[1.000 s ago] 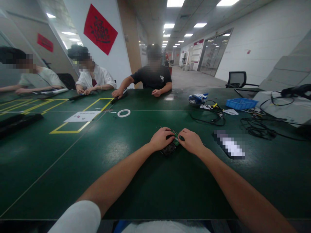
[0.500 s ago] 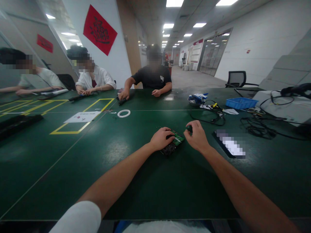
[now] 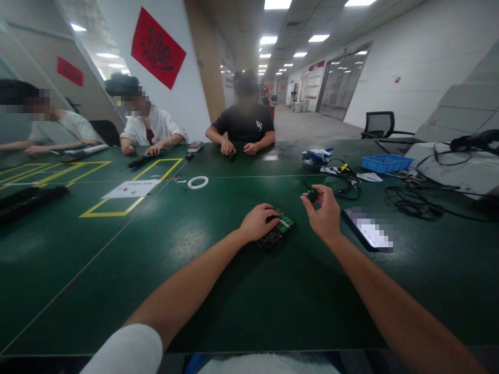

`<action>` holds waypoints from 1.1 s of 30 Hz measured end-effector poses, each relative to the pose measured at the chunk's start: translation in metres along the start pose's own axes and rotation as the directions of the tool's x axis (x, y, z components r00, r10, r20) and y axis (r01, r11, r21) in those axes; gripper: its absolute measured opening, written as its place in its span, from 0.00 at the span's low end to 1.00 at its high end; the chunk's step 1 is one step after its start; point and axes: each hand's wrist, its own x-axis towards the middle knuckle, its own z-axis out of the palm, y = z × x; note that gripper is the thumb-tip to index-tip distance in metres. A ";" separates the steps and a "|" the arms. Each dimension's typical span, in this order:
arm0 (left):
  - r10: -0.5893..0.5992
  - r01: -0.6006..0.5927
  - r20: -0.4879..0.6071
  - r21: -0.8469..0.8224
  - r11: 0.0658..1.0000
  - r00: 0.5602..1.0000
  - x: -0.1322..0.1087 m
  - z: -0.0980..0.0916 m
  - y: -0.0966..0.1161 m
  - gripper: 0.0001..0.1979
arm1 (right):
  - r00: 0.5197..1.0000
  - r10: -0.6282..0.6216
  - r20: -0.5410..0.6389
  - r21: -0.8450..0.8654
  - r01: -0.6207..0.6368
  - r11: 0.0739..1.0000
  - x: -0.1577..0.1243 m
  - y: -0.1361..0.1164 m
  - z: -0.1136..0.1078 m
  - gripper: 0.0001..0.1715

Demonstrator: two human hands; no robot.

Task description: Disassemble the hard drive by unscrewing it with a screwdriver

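Observation:
A hard drive [image 3: 268, 240] with a black casing and an exposed green circuit board lies on the green table in front of me. My left hand [image 3: 260, 222] is over its left side, fingers bent round and pressing on it, partly covering the board. To the right of the drive and raised above the tabletop, my right hand [image 3: 324, 214] pinches a small dark piece [image 3: 312, 195] between thumb and fingers. Its exact kind is too small to make out. A phone [image 3: 368, 230] with a lit screen lies right of my right hand.
Behind my right hand are tangled black cables [image 3: 423, 205], a blue tray [image 3: 385, 163] and a bowl [image 3: 314, 158] of blue-and-white items. A white ring [image 3: 198, 182] and a paper sheet [image 3: 130, 188] lie left. Several co-workers sit across the table, including a person in black [image 3: 244, 127].
My right hand has moved slightly right and away from the drive, with the small dark piece still pinched. My left hand stays put. The person in black has drawn one hand inward.

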 end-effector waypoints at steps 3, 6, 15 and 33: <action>-0.002 0.002 0.003 -0.007 1.000 1.000 0.000 -0.001 0.001 0.15 | 0.997 -0.003 0.071 0.016 0.002 1.000 -0.003 0.007 0.005 0.25; 0.002 -0.001 0.002 -0.007 1.000 1.000 -0.001 -0.001 0.002 0.15 | 0.986 -0.006 0.164 -0.006 0.007 1.000 -0.005 0.014 0.008 0.28; 0.010 -0.010 -0.007 0.006 1.000 1.000 -0.001 -0.001 0.001 0.15 | 0.990 -0.047 0.132 -0.060 0.055 0.997 -0.005 0.017 0.008 0.34; 0.037 -0.037 -0.016 0.004 0.999 0.999 -0.002 -0.001 0.002 0.14 | 0.993 -0.099 0.063 0.175 0.087 0.981 -0.015 -0.004 0.020 0.36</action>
